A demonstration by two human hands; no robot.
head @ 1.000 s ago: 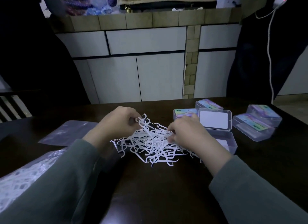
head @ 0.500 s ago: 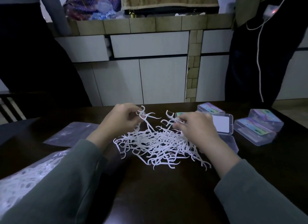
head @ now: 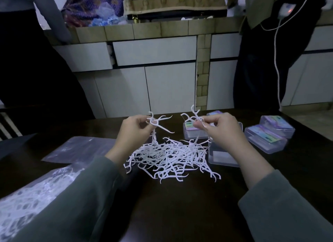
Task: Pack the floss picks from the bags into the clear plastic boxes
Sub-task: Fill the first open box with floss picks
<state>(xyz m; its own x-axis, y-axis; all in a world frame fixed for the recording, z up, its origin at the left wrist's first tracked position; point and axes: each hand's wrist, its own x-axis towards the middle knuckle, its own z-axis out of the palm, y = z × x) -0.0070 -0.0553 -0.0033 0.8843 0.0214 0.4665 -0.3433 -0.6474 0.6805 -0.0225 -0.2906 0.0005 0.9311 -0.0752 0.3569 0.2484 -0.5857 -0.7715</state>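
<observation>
Pinching a few floss picks [head: 158,123] in my left hand [head: 134,132] and another few in my right hand [head: 222,132], I hold both above the loose pile of picks [head: 171,157] on the dark table [head: 180,205]. An open clear box [head: 221,157] lies just under my right wrist, partly hidden. Closed labelled boxes [head: 268,135] sit to the right, plastic bags [head: 77,148] to the left.

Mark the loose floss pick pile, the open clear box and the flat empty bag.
floss pick pile [head: 169,157]: head view, middle of the heap.
open clear box [head: 222,156]: head view, tray's bare floor.
flat empty bag [head: 79,150]: head view, centre of the plastic.
</observation>
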